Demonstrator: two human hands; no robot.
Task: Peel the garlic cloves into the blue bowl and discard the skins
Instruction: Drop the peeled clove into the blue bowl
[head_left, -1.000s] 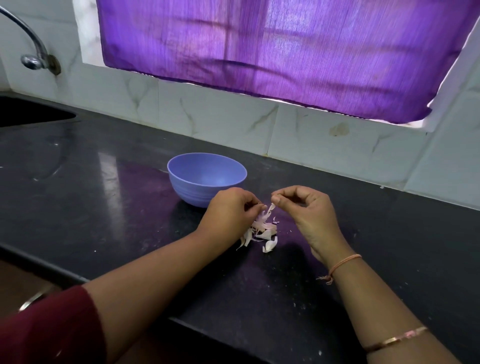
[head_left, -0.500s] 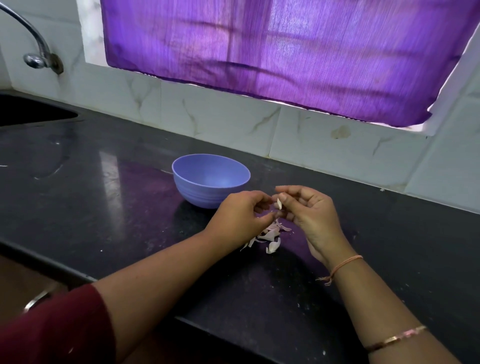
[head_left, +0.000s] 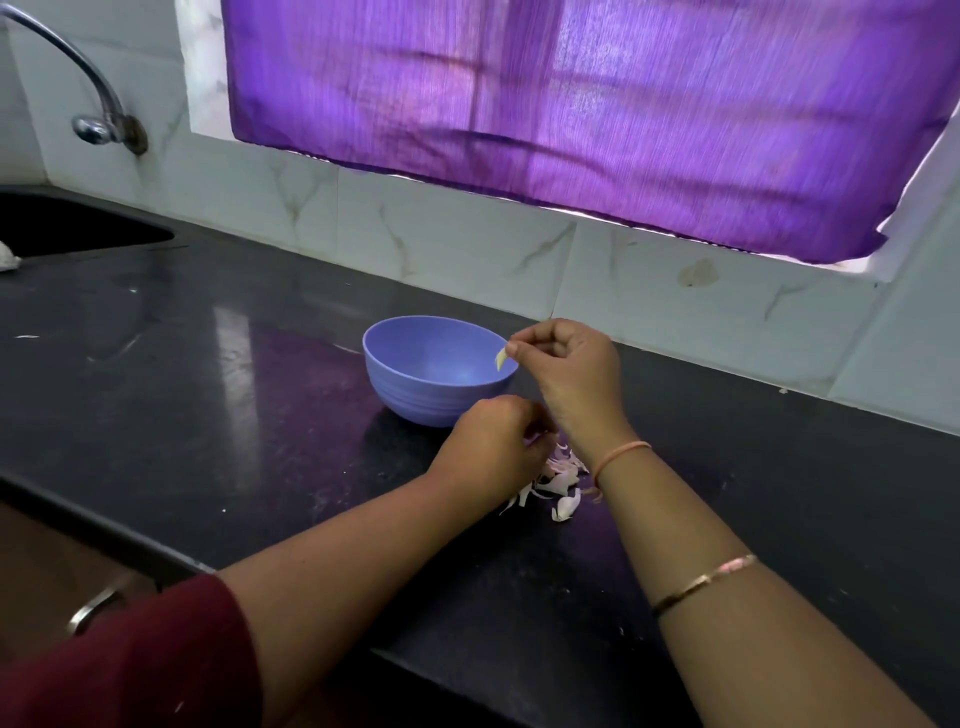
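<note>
The blue bowl stands on the black counter, and I see nothing inside it. My right hand hovers at the bowl's right rim and pinches a small pale peeled garlic clove between thumb and forefinger, over the bowl's opening. My left hand sits lower, just in front of the bowl, fingers curled over the pile of garlic skins; what its fingertips hold is hidden. The pinkish-white skins lie on the counter between my two wrists.
The black counter runs left to a sink with a curved tap. A tiled wall and a purple curtain stand behind. The counter's front edge and a drawer handle lie at the lower left.
My right hand has lifted away from the left hand and carried the peeled clove up and over the bowl's rim. My left hand stayed low by the skins.
</note>
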